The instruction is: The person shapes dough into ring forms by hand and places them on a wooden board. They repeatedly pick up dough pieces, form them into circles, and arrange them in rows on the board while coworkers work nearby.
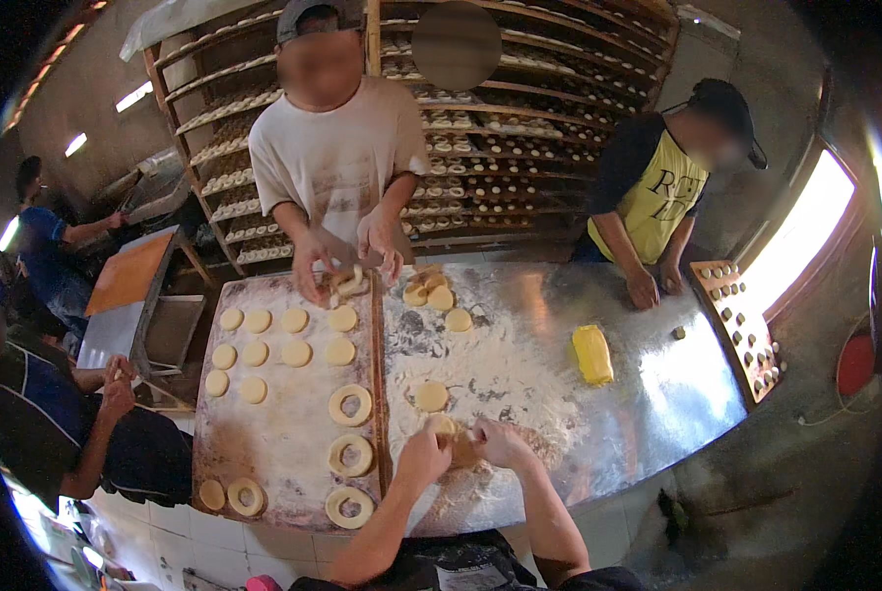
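My left hand (427,450) grips a pale piece of dough (444,426) low over the floured part of the steel table. Just right of it, my right hand (500,445) is closed at the edge of a brownish shape (466,451); what its fingers hold I cannot make out. A flat dough round (431,396) lies just beyond my hands. To the left is a floured board (224,414) bearing several rounds (295,353) and rings of dough (350,455).
Across the table (657,414), a co-worker (332,158) handles dough. Another (648,187) stands right, near a dotted tray (736,325) and yellow block (591,355). People (37,414) work at left. Racks of trays (490,158) line the back.
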Motion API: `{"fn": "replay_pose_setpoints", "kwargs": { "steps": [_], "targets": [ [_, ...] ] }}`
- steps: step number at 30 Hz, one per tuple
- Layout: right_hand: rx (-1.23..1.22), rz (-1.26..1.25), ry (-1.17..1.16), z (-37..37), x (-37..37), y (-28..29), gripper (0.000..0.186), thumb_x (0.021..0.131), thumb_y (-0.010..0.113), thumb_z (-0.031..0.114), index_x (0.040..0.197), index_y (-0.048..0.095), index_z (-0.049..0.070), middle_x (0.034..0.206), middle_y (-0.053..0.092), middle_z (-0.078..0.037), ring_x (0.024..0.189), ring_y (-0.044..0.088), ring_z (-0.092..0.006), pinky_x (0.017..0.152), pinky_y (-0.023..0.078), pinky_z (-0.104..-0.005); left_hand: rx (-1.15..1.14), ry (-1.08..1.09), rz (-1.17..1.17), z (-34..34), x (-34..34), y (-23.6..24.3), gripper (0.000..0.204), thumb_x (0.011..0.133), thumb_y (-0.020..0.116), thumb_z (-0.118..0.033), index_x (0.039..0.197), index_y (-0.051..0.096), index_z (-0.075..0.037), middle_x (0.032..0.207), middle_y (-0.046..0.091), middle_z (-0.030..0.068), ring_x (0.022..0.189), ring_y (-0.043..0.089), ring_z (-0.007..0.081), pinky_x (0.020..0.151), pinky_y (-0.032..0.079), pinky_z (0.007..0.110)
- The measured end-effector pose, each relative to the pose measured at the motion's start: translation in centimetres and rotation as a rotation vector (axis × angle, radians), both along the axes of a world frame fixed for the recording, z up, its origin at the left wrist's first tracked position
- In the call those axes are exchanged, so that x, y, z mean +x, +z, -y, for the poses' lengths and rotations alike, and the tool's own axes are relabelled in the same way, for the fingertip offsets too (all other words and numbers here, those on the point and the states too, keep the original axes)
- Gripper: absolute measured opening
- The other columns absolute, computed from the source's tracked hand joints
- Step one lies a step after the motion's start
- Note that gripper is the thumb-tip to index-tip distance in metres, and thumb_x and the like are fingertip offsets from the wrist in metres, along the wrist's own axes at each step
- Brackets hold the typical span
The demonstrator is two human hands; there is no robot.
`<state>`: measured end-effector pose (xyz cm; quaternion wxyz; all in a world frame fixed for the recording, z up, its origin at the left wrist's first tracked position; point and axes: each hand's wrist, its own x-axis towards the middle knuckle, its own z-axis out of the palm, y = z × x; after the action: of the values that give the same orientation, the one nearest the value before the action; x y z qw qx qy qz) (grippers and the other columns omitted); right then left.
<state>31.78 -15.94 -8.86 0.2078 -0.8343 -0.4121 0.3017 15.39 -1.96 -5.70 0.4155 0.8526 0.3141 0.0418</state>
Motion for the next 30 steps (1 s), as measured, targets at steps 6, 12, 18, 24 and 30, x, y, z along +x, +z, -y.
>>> {"fn": "replay_pose_setpoints", "kwargs": {
  "steps": [6,12,18,24,30],
  "targets": [
    [0.158,-0.072,-0.017,-0.3,-0.5,1.6,0.058,0.082,0.073,0.029,0.128,0.045,0.008,0.095,0.064,-0.02,0.092,0.065,-0.0371,0.082,0.05,-0.0458,0.054,0.203,-0.02,5.1,0.3,-1.6,0.057,0.084,0.068,-0.014,0.13,0.038,0.002,0.088,0.067,0.0314,0.09,0.065,0.0496,0.079,0.052,0.054],
    [0.234,-0.395,0.127,-0.4,-0.9,4.1,0.064,0.084,0.075,0.017,0.136,0.038,0.008,0.099,0.065,-0.018,0.093,0.065,-0.0303,0.083,0.051,-0.0395,-0.287,0.392,-0.021,6.6,-0.3,-0.9,0.045,0.094,0.066,-0.021,0.127,0.048,0.004,0.095,0.069,0.0227,0.088,0.069,0.0341,0.077,0.053,0.044],
    [0.553,-0.738,0.092,4.8,1.8,7.3,0.065,0.085,0.07,0.0,0.139,0.033,0.007,0.101,0.065,-0.013,0.096,0.063,-0.0198,0.083,0.051,-0.0336,-0.607,0.353,0.354,9.6,0.4,1.7,0.037,0.092,0.074,-0.028,0.112,0.066,0.001,0.088,0.071,0.0048,0.08,0.064,0.0115,0.067,0.049,0.028],
    [0.348,-0.576,0.036,6.0,2.7,8.2,0.071,0.079,0.067,-0.002,0.14,0.034,0.005,0.111,0.062,-0.015,0.098,0.062,-0.021,0.084,0.051,-0.0359,-0.514,0.309,0.421,11.2,2.0,5.1,0.028,0.083,0.08,-0.016,0.101,0.067,0.001,0.083,0.069,0.0041,0.076,0.063,0.0126,0.065,0.049,0.03],
    [0.672,-0.551,-0.105,4.3,0.5,4.9,0.065,0.08,0.056,-0.005,0.142,0.037,0.004,0.123,0.053,-0.014,0.107,0.058,-0.0262,0.094,0.048,-0.0408,0.238,0.366,0.474,12.2,4.1,4.5,0.036,0.075,0.073,0.002,0.107,0.058,0.0,0.092,0.06,0.0144,0.078,0.061,0.0286,0.069,0.05,0.037]
  ]
}}
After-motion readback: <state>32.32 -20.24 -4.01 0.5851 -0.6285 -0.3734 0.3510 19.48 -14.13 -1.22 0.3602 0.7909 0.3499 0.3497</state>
